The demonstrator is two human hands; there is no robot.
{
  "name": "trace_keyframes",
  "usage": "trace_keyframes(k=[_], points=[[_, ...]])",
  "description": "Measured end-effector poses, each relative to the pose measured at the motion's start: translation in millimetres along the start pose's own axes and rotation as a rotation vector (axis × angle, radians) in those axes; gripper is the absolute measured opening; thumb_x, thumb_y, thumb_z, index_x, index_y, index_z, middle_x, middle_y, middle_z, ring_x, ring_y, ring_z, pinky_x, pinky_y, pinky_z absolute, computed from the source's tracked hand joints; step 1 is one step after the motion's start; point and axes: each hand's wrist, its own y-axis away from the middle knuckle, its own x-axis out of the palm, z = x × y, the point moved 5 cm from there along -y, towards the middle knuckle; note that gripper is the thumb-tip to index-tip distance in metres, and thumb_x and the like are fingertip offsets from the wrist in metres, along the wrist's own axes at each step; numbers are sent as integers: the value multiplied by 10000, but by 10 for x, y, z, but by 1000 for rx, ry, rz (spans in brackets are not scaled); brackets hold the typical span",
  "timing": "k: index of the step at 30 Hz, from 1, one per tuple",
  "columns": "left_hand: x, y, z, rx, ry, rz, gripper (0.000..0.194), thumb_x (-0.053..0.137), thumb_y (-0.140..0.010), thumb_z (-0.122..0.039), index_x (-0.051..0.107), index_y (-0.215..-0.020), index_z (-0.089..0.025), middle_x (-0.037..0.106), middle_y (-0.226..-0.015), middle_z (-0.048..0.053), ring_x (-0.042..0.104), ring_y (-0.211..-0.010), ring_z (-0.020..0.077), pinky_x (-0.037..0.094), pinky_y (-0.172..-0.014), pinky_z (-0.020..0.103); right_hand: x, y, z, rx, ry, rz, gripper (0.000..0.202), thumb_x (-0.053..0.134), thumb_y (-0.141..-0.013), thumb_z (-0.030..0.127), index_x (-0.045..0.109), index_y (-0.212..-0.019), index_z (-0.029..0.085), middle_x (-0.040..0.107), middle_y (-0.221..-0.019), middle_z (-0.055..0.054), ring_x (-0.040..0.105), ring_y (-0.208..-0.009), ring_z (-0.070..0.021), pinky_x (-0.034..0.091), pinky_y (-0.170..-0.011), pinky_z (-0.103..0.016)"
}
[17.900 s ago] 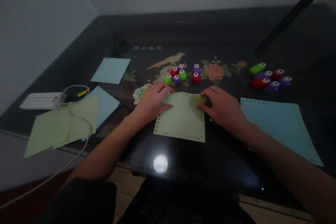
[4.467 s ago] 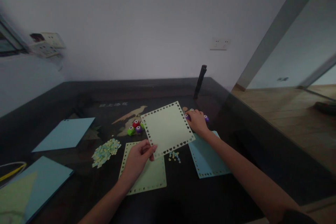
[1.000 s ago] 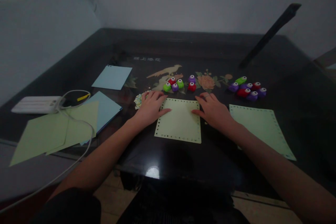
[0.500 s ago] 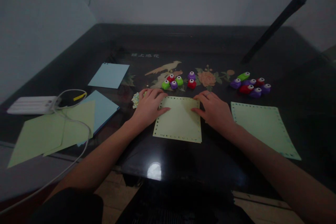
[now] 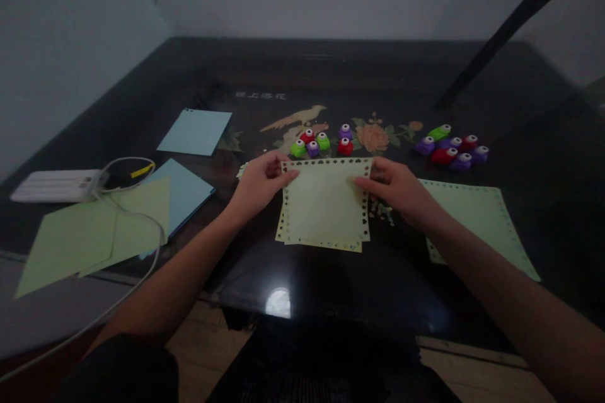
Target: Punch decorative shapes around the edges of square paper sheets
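A pale yellow sheet of paper (image 5: pixel 326 201) with small shapes punched along its edges is raised before me, pinched between both hands. My left hand (image 5: pixel 263 184) grips its upper left corner, thumb in front. On the upper right side, my right hand (image 5: pixel 397 189) holds it the same way. Beneath it on the table lies another punched yellow sheet (image 5: pixel 326 247), mostly covered. Small paper cutouts (image 5: pixel 382 211) lie beside my right hand, and more are partly hidden behind the left. Just beyond the sheet stand several craft punches (image 5: pixel 312 143) in red, green and purple.
More craft punches (image 5: pixel 454 148) cluster at the right, above a punched green sheet (image 5: pixel 482 220). To the left are a blue sheet (image 5: pixel 196 132), stacked blue paper (image 5: pixel 186 192), plain green sheets (image 5: pixel 75 233) and a white power strip (image 5: pixel 57 186) whose cable crosses the paper.
Both hands have lifted the top yellow sheet off the table and towards me, uncovering the edges of the sheet below. Cutouts beside my right hand have come into view.
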Motion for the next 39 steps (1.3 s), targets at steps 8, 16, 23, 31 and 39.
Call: trace_keyframes(k=[8,16,23,31,39], points=[[147,72,-117,-72,268,31,170,629,-752,-320,545,-794,-178,645,-747,6,604,-683,137,484,-659,265,-16,309,-109,238,-134,118,304,746,-697,442,744,-906,221,763,-907,-43,716,-790,-242,573,-705,-357],[485,301,-306,-46,20,450,267,531,-823,-348,586,-628,-174,601,-606,2,562,-579,126,452,-571,245,-371,455,-52,178,-124,-151,287,770,-672,416,758,-892,233,766,-898,-40,722,-792,-259,587,-724,-398],[547,361,-350,-42,14,403,300,525,-829,-356,560,-591,-177,583,-572,-1,554,-570,120,439,-565,240,-315,613,-139,239,-311,-57,341,779,-635,483,753,-902,273,758,-953,-46,704,-922,-273,557,-856,-414],[556,379,-337,-8,-61,384,313,510,-859,-347,582,-604,-180,616,-589,11,575,-604,127,440,-606,254,-276,628,-192,279,-237,34,277,772,-668,434,742,-916,313,749,-990,-31,700,-938,-271,541,-903,-451],[615,422,-345,44,-79,427,303,489,-878,-321,571,-623,-180,611,-576,2,568,-581,128,430,-586,247,-297,625,-263,287,-257,88,372,774,-673,381,711,-1026,285,748,-1005,-46,709,-912,-273,562,-852,-458]])
